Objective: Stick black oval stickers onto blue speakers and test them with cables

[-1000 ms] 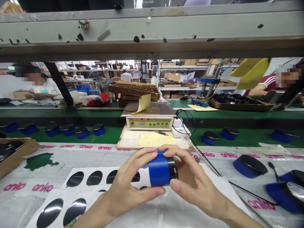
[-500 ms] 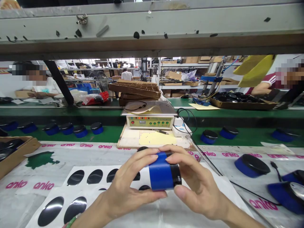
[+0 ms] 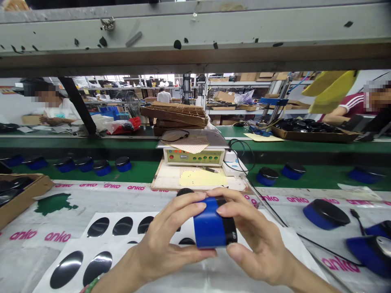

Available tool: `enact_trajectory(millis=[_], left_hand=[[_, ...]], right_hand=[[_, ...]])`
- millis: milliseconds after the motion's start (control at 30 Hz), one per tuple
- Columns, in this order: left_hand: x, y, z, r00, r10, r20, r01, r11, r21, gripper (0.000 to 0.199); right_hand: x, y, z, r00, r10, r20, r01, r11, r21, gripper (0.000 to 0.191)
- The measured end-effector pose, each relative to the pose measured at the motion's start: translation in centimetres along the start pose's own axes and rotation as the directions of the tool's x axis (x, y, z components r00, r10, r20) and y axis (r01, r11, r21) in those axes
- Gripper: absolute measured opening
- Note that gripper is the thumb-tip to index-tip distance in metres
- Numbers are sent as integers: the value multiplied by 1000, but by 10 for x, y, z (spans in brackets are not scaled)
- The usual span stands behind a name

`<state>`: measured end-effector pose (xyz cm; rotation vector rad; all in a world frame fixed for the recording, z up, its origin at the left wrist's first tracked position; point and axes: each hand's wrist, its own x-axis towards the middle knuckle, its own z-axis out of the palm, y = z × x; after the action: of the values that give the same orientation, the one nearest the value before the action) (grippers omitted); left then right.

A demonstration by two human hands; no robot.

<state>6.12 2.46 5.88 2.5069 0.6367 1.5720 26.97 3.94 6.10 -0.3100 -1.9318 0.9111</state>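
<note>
A short blue cylinder with a black end band marked "OFF" [image 3: 210,228] is held up on its side in front of me. My left hand [image 3: 166,234] grips its blue body, fingers over the top and thumb beneath. On the other side, my right hand [image 3: 258,240] holds the black end, with fingertips on top and thumb at the lower edge. Below them lie white sheets bearing round black glossy stickers [image 3: 97,266], partly covered by my hands and forearms. What the cylinder's far face looks like is hidden.
More blue-and-black round devices [image 3: 326,213] stand on the right, near a black cable. Several others ride the green conveyor [image 3: 210,179]. A control box with lit buttons [image 3: 195,156] stands ahead, a cardboard tray [image 3: 39,193] at left. Overhead runs a shelf beam [image 3: 232,28]. Co-workers sit beyond.
Both hands and the cylinder have shifted slightly right and down, and the cylinder is turned a little. My grip stays the same. Conveyor devices have moved slightly left.
</note>
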Motion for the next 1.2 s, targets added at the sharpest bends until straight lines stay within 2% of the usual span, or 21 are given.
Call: enact_trajectory(millis=[167,333,400,467,533,600,633,700,800,867,900,933,967,1000,1033,1067,1100,1200], left_hand=[[0,3,2,1000,3,-7,-3,1000,12,69],[-2,2,1,997,-69,19,69,997,-33,74],[-4,-4,0,992,-100,73,103,994,-36,90],[-9,-17,0,964,-233,128,232,972,21,110],[-17,-36,2,884,-447,135,434,893,117,117],[-28,-56,5,794,-595,124,574,802,166,105],[-32,-65,7,766,-629,131,609,776,165,95],[-39,-75,11,750,-641,163,628,767,132,73],[-41,-78,14,741,-645,188,644,761,73,49],[-38,-76,15,727,-662,183,667,744,41,43],[-37,-74,15,717,-675,172,681,731,31,43],[-34,-72,15,707,-690,155,696,718,24,43],[-32,-70,14,697,-705,133,709,705,20,44],[-29,-67,13,688,-718,108,720,693,18,45],[-25,-63,12,680,-729,82,730,683,17,46],[-21,-59,10,674,-737,56,737,675,19,47],[-17,-54,8,668,-743,35,743,669,21,49],[-6,-36,3,665,-747,-12,747,664,36,56]], right_hand=[[-1,0,2,995,-83,-62,78,993,-91,40],[-2,0,2,999,29,-36,-31,998,-60,42],[-2,0,0,1000,16,-27,-17,998,-58,42],[-2,-2,-1,999,-12,-45,10,999,-54,40],[-2,-4,-2,998,-30,-62,27,999,-42,37],[-1,-4,-2,997,-32,-69,30,999,-39,36],[-1,-4,-1,997,-29,-69,27,999,-33,36],[-1,-3,-1,997,-21,-69,20,1000,-16,37],[1,-6,-6,998,2,-64,-3,1000,-11,40],[4,-12,-13,996,81,29,-78,993,-94,43],[6,-16,-16,980,159,118,-137,975,-176,45],[8,-19,-19,938,268,219,-202,938,-283,45],[9,-21,-21,866,392,311,-253,879,-404,43],[10,-22,-22,773,513,374,-279,804,-526,39],[9,-21,-22,681,613,400,-281,723,-631,36],[8,-20,-22,608,686,401,-269,653,-708,32],[6,-17,-20,566,727,390,-252,602,-757,31],[1,-10,-18,527,761,377,-274,573,-773,32]])
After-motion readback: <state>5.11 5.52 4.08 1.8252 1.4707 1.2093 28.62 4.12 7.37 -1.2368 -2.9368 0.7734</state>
